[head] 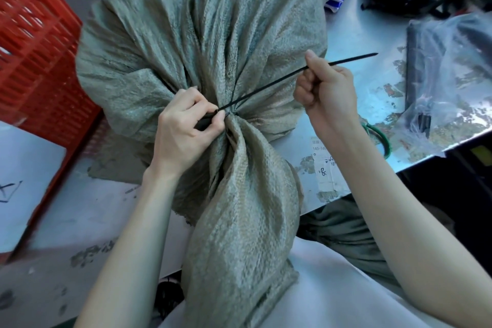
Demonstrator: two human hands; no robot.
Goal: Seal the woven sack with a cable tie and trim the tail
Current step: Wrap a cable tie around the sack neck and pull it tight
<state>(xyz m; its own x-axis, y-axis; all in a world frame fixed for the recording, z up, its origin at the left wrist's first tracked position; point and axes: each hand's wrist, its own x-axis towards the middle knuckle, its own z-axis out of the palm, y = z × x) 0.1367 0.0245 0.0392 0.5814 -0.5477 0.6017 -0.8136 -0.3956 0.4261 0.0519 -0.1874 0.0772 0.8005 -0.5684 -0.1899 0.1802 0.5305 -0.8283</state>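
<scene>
The left hand [183,125] pinches the grey-green woven sack's [202,42] gathered neck while the right hand [327,90], fisted, grips the thin black cable tie's [269,89] tail.

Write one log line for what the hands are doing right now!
step: tightening | left hand: pinching cable tie head at sack neck | right hand: fist on tail | tail: untrimmed

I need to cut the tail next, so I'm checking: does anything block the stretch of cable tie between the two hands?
Nothing visible does. The cable tie runs bare above the woven sack from the left hand to the right hand.
</scene>
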